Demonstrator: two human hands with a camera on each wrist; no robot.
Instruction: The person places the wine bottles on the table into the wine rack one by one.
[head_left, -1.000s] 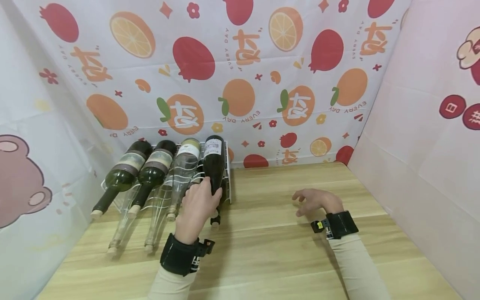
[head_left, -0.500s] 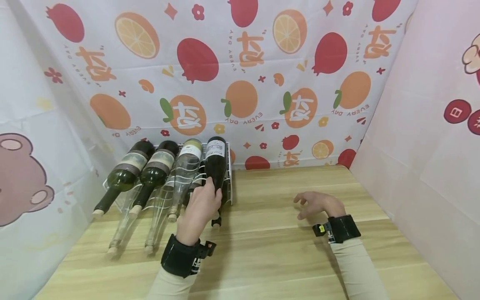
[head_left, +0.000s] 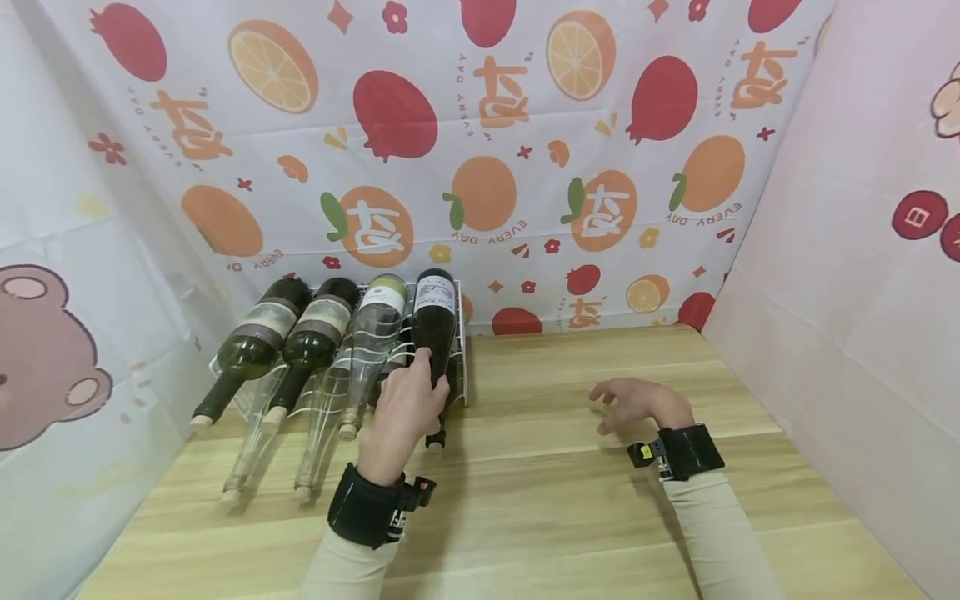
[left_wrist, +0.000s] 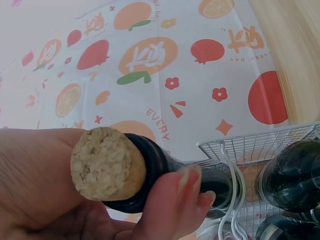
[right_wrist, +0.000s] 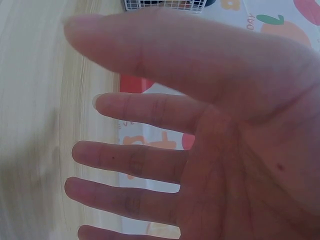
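My left hand [head_left: 408,408] grips the neck of a dark wine bottle [head_left: 433,325] with a white label, in the rightmost place on top of the wire rack [head_left: 462,358]. The bottle slopes neck-down toward me. In the left wrist view its cork [left_wrist: 107,162] faces the camera, with the thumb and fingers [left_wrist: 167,205] around the neck. Most of the neck is hidden by the hand in the head view. My right hand [head_left: 637,402] hovers over the table at the right, holding nothing, its fingers apart in the right wrist view.
Two green bottles [head_left: 258,333] and a clear bottle [head_left: 375,333] lie along the rack's top, left of the held one. Below them, more corked bottles [head_left: 318,442] jut forward over the wooden table [head_left: 540,500]. Fruit-printed cloth [head_left: 487,250] stands behind the rack.
The held bottle's label has turned slightly to the right while my left hand stays at the neck. The head view has shifted a little; my right hand keeps its pose.
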